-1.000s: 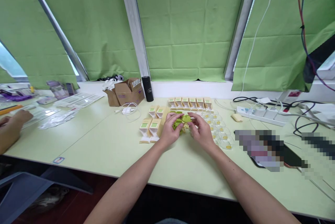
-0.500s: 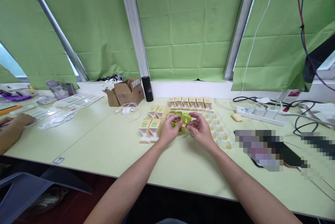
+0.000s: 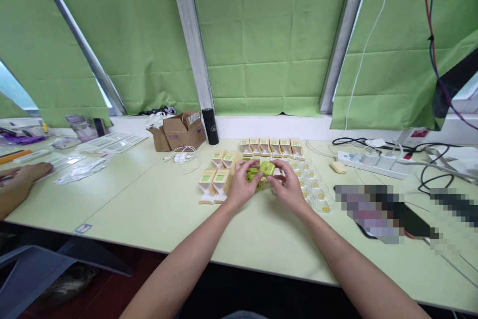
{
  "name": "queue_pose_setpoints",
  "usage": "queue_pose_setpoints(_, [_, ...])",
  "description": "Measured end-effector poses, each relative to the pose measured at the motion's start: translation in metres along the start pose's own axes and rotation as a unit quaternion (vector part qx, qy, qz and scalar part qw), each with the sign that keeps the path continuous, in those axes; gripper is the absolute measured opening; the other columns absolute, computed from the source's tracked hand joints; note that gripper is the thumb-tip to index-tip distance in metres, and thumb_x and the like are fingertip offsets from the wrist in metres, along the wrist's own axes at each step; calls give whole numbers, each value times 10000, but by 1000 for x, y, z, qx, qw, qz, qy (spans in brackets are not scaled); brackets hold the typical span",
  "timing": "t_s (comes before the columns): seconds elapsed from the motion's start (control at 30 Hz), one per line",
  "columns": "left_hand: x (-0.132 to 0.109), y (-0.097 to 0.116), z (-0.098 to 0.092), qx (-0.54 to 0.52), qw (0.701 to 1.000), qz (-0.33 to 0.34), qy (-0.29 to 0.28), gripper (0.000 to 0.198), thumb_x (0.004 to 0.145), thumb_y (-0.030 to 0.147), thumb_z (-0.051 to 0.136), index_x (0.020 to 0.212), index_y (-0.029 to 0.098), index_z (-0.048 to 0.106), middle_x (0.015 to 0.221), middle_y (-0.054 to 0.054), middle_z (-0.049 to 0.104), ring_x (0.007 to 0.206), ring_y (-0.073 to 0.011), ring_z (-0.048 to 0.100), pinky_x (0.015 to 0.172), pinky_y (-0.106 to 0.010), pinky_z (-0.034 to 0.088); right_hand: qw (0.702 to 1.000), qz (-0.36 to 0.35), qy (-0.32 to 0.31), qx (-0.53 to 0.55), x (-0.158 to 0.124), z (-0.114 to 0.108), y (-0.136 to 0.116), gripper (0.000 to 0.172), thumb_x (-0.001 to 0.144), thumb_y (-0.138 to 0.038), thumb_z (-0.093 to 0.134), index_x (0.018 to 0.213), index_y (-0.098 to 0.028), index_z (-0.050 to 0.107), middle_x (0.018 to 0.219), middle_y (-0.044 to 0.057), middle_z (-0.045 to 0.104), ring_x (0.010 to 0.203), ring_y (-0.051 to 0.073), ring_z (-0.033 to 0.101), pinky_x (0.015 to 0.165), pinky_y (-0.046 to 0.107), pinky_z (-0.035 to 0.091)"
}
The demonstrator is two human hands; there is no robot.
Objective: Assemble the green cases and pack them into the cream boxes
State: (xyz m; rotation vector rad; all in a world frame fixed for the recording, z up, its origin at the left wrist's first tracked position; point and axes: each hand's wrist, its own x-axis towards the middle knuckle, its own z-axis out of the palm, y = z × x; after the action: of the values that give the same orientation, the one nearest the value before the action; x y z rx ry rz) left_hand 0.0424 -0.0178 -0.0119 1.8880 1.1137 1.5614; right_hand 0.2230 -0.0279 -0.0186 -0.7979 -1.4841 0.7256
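Over the table, a small glossy green case with rounded corners (image 3: 267, 167) is held between my two hands. My left hand (image 3: 242, 184) grips its left side with thumb and fingers. On its right side, my right hand (image 3: 288, 182) pinches the edge with thumb and fingertips. More green pieces (image 3: 252, 174) show just behind my left fingers, partly hidden by them. To the left stand small cream cartons with green tops (image 3: 213, 184). Clear plastic shells with yellow spots (image 3: 315, 184) lie in rows beside my right hand.
More small cartons (image 3: 271, 148) line the back. Behind are a cardboard box (image 3: 184, 132) and a black bottle (image 3: 210, 126). To the right are a cream case (image 3: 338, 167), a power strip (image 3: 373, 162) and phones (image 3: 418, 222). Another person's hand (image 3: 35, 171) rests at far left.
The green case has tipped from facing me to lying flatter between my hands, and its pale oval mark no longer shows. The other person's hand has shifted slightly right.
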Motion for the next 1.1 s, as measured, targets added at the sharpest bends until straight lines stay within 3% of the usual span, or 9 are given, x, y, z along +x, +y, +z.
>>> queue_pose_setpoints(0.2, [-2, 8, 1, 9, 999, 28, -19, 580, 875, 165, 782, 1422, 300, 645, 1277, -99, 676, 1393, -299, 499, 1191, -488, 436, 1000, 15, -11, 5, -1, -2, 0, 396, 916, -355, 715, 1299, -275, 651, 1292, 91, 675, 1084, 262, 688, 873, 424, 622])
queue_pose_setpoints(0.37, [-6, 7, 4, -15, 998, 40, -50, 579, 882, 164, 778, 1427, 318, 655, 1321, -102, 626, 1362, -289, 520, 1172, -468, 459, 996, -60, -12, -72, 0, -3, 0, 414, 897, -311, 708, 1309, -275, 682, 1248, 101, 695, 1144, 284, 645, 886, 435, 597])
queue_pose_setpoints(0.5, [-6, 4, 5, -35, 997, 38, -63, 550, 855, 131, 776, 1370, 313, 705, 1329, -104, 615, 1333, -286, 546, 1161, -462, 467, 989, -80, -2, -122, 0, -4, -1, 461, 865, -305, 738, 1317, -264, 659, 1234, 107, 715, 1126, 298, 650, 864, 447, 582])
queue_pose_setpoints(0.6, [-1, 1, 6, -76, 996, -1, -54, 488, 807, 170, 839, 1275, 270, 746, 1301, -110, 654, 1221, -275, 612, 1075, -430, 510, 987, -89, 3, -131, 2, -7, -6, 441, 888, -308, 721, 1317, -257, 639, 1232, 102, 722, 1116, 287, 658, 874, 441, 568])
queue_pose_setpoints(0.7, [5, -6, 4, -179, 981, -64, -41, 528, 726, 200, 907, 1217, 223, 713, 1264, -103, 702, 1076, -233, 670, 966, -379, 540, 980, -101, 30, -168, 6, -16, -11, 298, 931, -280, 658, 1228, -254, 662, 1137, 79, 749, 1062, 276, 653, 837, 416, 547])
queue_pose_setpoints(0.8, [9, -12, 2, -295, 948, -116, -21, 616, 648, 223, 964, 1170, 230, 635, 1180, -64, 743, 996, -199, 705, 913, -358, 550, 952, -123, 32, -278, 10, -27, -15, 125, 942, -200, 601, 1011, -244, 697, 1015, 69, 762, 1042, 283, 621, 859, 412, 508])
queue_pose_setpoints(0.87, [10, -12, 0, -355, 924, -142, -20, 672, 617, 226, 984, 1153, 247, 578, 1148, -45, 764, 949, -195, 728, 880, -366, 563, 920, -109, -7, -377, 12, -32, -17, 157, 923, -139, 586, 913, -239, 706, 962, 71, 767, 1024, 289, 599, 840, 401, 475])
queue_pose_setpoints(1.0, [10, -7, -3, -405, 900, -160, -25, 704, 611, 213, 988, 1145, 258, 531, 1130, -34, 780, 946, -217, 761, 881, -403, 586, 844, -43, -119, -521, 11, -35, -20, 137, 864, -136, 646, 899, -221, 747, 956, 89, 773, 1029, 301, 578, 849, 409, 416])
queue_pose_setpoints(1.1, [10, -3, -5, -423, 892, -159, -27, 704, 614, 226, 983, 1147, 257, 524, 1159, -44, 780, 990, -242, 772, 903, -431, 599, 819, -35, -169, -547, 9, -33, -20, 114, 838, -220, 712, 941, -222, 761, 1015, 97, 770, 1075, 309, 572, 904, 432, 385])
